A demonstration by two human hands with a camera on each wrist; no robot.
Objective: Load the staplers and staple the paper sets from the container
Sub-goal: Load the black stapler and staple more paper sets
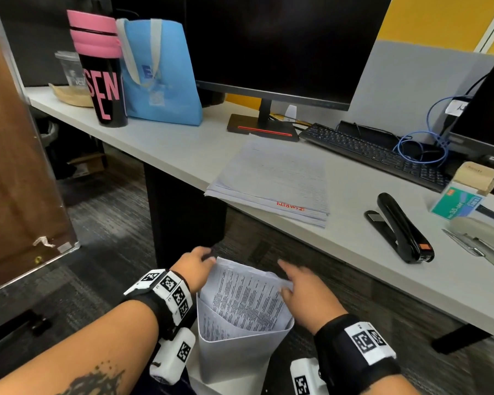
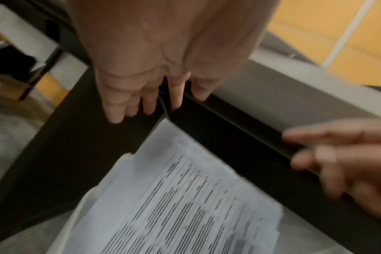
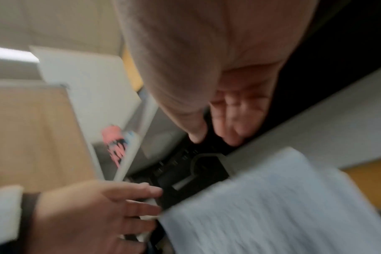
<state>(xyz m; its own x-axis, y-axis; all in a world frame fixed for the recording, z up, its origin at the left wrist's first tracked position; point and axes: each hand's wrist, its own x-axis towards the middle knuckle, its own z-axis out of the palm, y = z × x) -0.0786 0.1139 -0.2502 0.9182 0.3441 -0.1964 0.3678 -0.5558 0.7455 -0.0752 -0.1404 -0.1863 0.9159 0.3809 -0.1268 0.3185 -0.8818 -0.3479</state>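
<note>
Down below the desk edge, a white container (image 1: 234,354) stood on the floor with a bundle of printed paper sets (image 1: 244,295) sticking up out of it, tilted and slightly fanned. The person's left hand (image 1: 193,267) reached to the far left corner of the bundle, fingers loosely spread and touching the top sheet's edge; whether they pinched it could not be told. From the left wrist view, the left fingers (image 2: 128,103) hung straight and apart just above the paper corner. The right hand (image 1: 303,283) hovered at the bundle's right edge, fingers extended and spread, holding nothing; the right wrist view was too blurred to add more.

Up on the grey desk (image 1: 183,149), a second stack of papers (image 1: 271,181) lay flat near the front edge. To its right a black stapler (image 1: 399,229) lay swung open, with a green box of staples (image 1: 457,203) just beyond it. Further back stood a monitor (image 1: 283,47), a keyboard (image 1: 374,155), a blue bag (image 1: 160,72) and a black and pink tumbler (image 1: 103,69).
</note>
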